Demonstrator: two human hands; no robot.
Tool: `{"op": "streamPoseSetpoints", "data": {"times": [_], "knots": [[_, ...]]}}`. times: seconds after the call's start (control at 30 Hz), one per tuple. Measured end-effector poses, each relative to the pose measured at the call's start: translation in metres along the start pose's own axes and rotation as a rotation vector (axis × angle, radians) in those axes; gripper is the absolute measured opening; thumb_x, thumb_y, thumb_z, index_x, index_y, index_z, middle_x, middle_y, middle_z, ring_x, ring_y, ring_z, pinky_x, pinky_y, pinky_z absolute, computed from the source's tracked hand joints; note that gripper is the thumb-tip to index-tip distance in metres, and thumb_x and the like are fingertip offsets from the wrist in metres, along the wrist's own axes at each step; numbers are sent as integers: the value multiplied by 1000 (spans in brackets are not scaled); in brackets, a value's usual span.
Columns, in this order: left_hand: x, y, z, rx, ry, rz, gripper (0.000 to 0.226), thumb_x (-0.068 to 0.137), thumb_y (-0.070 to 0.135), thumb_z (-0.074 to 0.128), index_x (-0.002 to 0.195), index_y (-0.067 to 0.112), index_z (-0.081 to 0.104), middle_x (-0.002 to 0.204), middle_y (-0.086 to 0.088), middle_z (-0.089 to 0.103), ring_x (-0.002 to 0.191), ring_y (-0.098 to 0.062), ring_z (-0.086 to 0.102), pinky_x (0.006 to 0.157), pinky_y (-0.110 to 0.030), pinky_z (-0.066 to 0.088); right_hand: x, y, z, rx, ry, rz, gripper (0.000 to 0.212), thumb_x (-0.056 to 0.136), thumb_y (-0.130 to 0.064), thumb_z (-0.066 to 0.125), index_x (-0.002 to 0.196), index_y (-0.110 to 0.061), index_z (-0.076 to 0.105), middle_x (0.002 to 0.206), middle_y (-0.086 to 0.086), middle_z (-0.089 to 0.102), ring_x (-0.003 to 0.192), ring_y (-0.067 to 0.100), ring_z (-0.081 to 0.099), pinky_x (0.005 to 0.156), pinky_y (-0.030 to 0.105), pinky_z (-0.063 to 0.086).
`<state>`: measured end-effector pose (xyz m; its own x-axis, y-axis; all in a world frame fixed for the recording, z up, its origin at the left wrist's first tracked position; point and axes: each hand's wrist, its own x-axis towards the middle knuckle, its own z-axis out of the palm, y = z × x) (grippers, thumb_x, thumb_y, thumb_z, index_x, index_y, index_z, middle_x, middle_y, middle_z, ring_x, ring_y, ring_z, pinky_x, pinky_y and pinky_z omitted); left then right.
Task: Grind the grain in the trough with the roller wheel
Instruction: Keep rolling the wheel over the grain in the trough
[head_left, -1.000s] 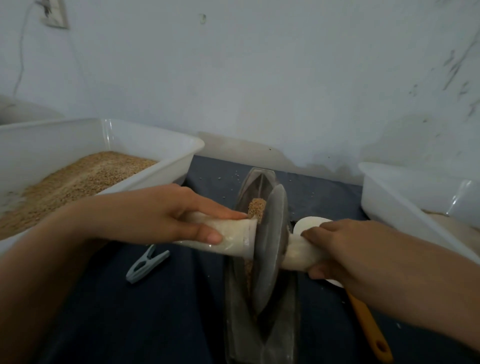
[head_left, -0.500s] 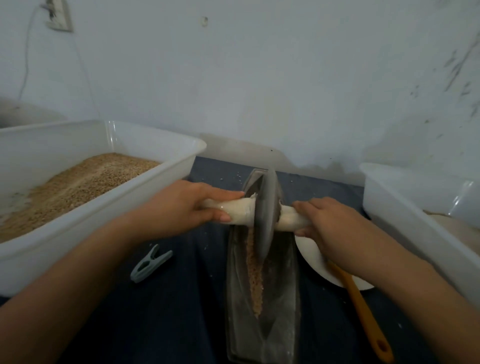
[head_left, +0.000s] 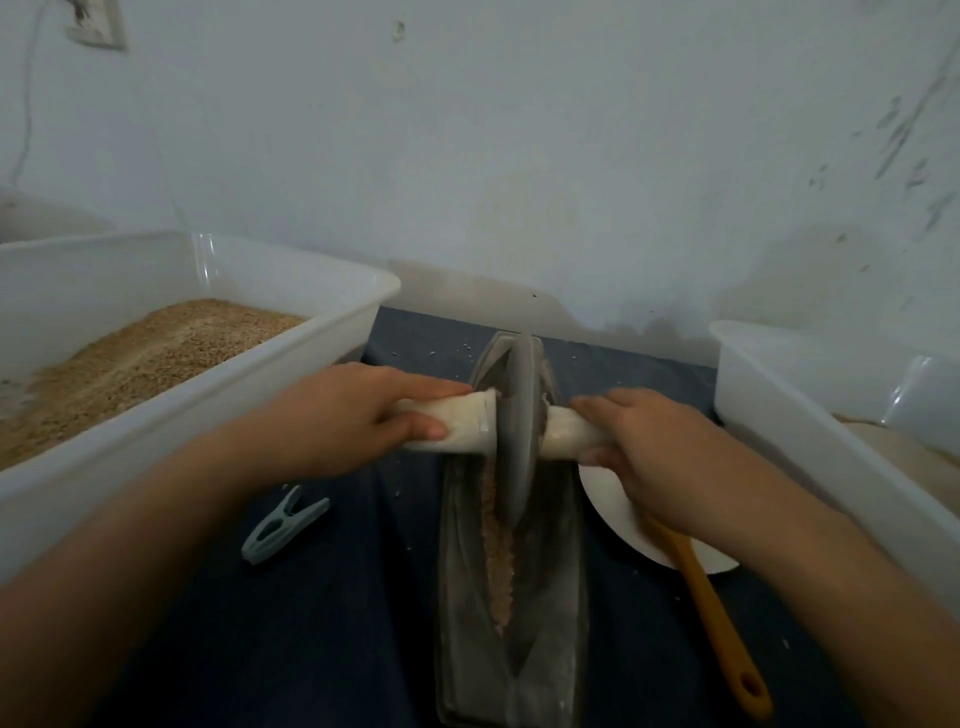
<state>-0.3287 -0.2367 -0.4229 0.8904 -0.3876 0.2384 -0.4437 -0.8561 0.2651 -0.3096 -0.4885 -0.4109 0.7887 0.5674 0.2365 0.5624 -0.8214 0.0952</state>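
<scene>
My left hand (head_left: 337, 421) and right hand (head_left: 644, 441) each grip a handle of the wheel (head_left: 514, 431), standing at the trough's (head_left: 561, 571) far end. Grain (head_left: 496, 545) lies along the groove. Tilting it sideways could throw grain onto the table (head_left: 337, 623).

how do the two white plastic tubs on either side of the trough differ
The white plastic tub on the left holds a heap of tan grain; what the white plastic tub on the right holds cannot be made out. The left tub shows most of its interior, while the right tub is cut off by the frame edge. Both are pale, translucent and straight-walled, standing on the dark cloth beside the grey trough.
</scene>
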Motion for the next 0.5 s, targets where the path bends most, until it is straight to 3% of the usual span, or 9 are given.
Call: {"op": "streamPoseSetpoints", "data": {"times": [0.07,0.13,0.23,0.3,0.37,0.43,0.5], "knots": [[7,-1,9,185,136,-20,46,93,47,39,137,51,29,113,10,58,90,-6,52,78,-22,32,10,5,9,3,46,33,48,96,-28,46,141,-26,30,132,-4,45,118,13,39,92,22,30],[10,-2,12,210,182,-5,47,93,46,40,138,50,27,103,13,53,93,-6,51,78,-22,30,11,8,13,0,65,40,49,96,-29,47,142,-27,28,133,-4,45,118,12,39,94,22,30],[4,2,3,40,59,23,47,89,45,50,129,58,29,90,22,50,79,4,50,73,-13,32,1,2,4,-47,10,-22,43,96,-36,44,137,-27,33,126,-5,47,111,12,41,85,22,31],[-5,3,-9,-103,-58,41,46,84,50,52,125,63,35,100,29,57,88,9,54,80,-8,37,-10,-5,-9,-62,-58,-58,36,95,-37,44,130,-27,39,121,-5,49,108,13,43,81,23,32],[-14,4,-21,-192,-183,89,46,80,60,51,124,65,39,114,20,63,101,3,58,94,-21,43,-23,-13,-26,-56,-116,-85,27,94,-37,47,119,-28,44,114,-6,51,104,12,47,78,23,36],[-21,8,-31,-275,-288,154,43,82,63,52,122,67,39,116,17,64,105,-5,61,95,-29,45,-35,-20,-41,-34,-203,-113,19,93,-42,47,108,-31,42,105,-10,49,98,10,48,66,20,33],[-25,10,-36,-367,-340,189,43,82,57,55,121,67,40,116,27,62,106,2,59,92,-18,44,-40,-25,-49,-18,-273,-116,23,93,-43,46,112,-33,41,100,-10,41,97,10,45,57,14,27]]}}
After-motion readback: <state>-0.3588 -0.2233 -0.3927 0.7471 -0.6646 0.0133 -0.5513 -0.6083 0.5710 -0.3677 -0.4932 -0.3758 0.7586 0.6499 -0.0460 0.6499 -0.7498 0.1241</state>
